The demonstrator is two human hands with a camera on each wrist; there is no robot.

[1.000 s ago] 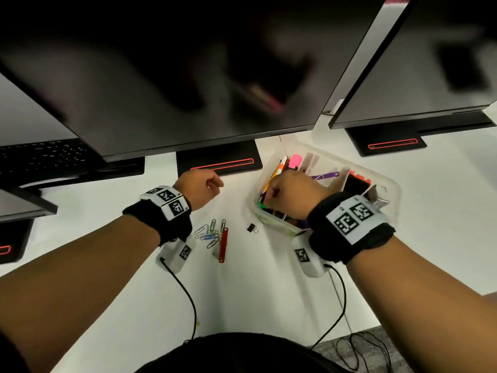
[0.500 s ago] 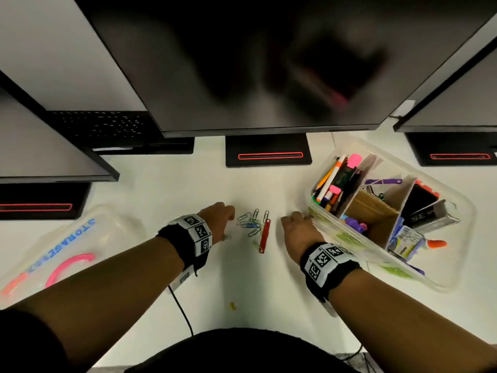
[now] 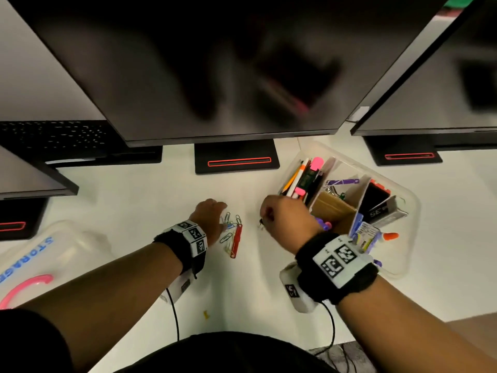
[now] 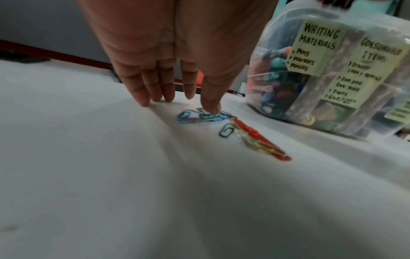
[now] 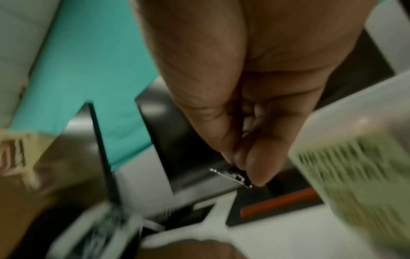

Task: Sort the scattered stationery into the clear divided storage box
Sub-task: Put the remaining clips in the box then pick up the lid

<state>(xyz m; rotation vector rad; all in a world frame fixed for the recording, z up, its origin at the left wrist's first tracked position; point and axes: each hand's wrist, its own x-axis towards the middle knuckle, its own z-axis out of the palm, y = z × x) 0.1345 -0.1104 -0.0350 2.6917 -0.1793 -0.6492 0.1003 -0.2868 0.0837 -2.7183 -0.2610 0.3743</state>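
White desk under monitors, left hand flat (on paper clips), right hand pinching binder clip

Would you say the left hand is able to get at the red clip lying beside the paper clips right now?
Probably yes: the left hand already touches the paper clips, and the red clip lies just beyond them on the open desk with nothing over it.

Three dark monitors loom over the white desk, screens blank. Under the middle one sits a black stand base with a red-outlined slot, and matching bases show at right and far left. A black keyboard lies back left, half under a screen. At the left edge rests a clear lid with blue lettering and a pink handle. A black cable trails off the front edge.
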